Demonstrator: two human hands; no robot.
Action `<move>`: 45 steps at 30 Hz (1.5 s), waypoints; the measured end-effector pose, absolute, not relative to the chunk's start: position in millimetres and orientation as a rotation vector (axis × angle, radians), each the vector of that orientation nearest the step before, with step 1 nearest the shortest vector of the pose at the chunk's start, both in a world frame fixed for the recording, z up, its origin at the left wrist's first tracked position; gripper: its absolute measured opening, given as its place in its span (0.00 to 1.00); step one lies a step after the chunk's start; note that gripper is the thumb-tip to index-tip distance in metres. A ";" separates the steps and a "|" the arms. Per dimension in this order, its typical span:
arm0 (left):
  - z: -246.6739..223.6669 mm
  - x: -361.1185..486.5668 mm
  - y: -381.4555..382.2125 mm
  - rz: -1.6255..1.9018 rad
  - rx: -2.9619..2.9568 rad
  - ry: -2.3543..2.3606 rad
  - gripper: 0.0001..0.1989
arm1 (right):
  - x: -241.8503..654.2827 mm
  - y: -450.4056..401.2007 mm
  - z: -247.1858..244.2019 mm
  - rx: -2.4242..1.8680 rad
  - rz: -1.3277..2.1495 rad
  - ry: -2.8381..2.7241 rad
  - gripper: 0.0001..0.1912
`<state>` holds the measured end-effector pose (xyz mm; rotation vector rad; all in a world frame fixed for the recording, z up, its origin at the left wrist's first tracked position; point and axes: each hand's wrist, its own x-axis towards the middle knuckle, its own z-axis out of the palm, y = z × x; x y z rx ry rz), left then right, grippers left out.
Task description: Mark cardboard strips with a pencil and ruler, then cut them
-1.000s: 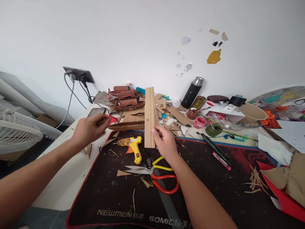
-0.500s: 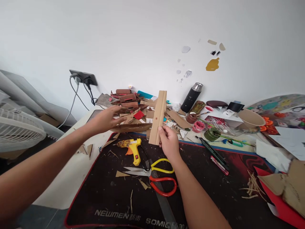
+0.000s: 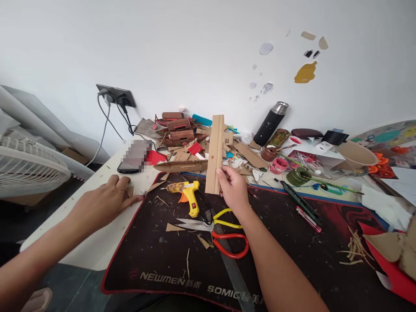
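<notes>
My right hand (image 3: 234, 187) pinches the lower right edge of a long, narrow cardboard strip (image 3: 214, 151). The strip is held nearly upright, with a folded ridge along its right side. On the white table at the left, my left hand (image 3: 108, 197) has its fingers bent around a small cardboard scrap (image 3: 129, 192); the fingertips are partly hidden. Between the hands lies a yellow hot glue gun (image 3: 186, 193). Below it are scissors (image 3: 212, 227) with one yellow and one red handle, their blades slightly apart.
Several brown cardboard model boats (image 3: 178, 128) and a cardboard hull (image 3: 180, 166) sit behind the dark mat (image 3: 146, 251). A phone (image 3: 134, 156) lies at left. Paint jars (image 3: 278, 165), a black flask (image 3: 271, 123) and a utility knife (image 3: 300, 206) are at right. A ruler (image 3: 235, 277) crosses the mat.
My left hand has moved left and down from over the boats to the white table, uncovering the phone. The right hand still holds the strip. The view has shifted slightly.
</notes>
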<state>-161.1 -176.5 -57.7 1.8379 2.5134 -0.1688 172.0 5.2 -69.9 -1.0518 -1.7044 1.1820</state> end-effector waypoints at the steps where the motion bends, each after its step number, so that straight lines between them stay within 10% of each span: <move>1: -60.3 -153.4 -175.7 -0.174 1.844 2.533 0.32 | 172.1 5.5 -70.5 -1.051 1.179 -1.712 0.22; 13: -53.0 -146.1 -141.2 0.173 1.847 2.473 0.21 | 170.6 2.4 -71.9 -1.048 1.044 -1.874 0.19; 23: -6.6 -115.1 -13.3 0.602 2.081 2.170 0.31 | 174.5 13.2 -82.2 -1.089 1.055 -1.827 0.21; 45: -80.4 -154.2 -139.4 0.140 1.837 2.263 0.27 | 172.6 9.3 -79.3 -1.069 1.027 -1.863 0.19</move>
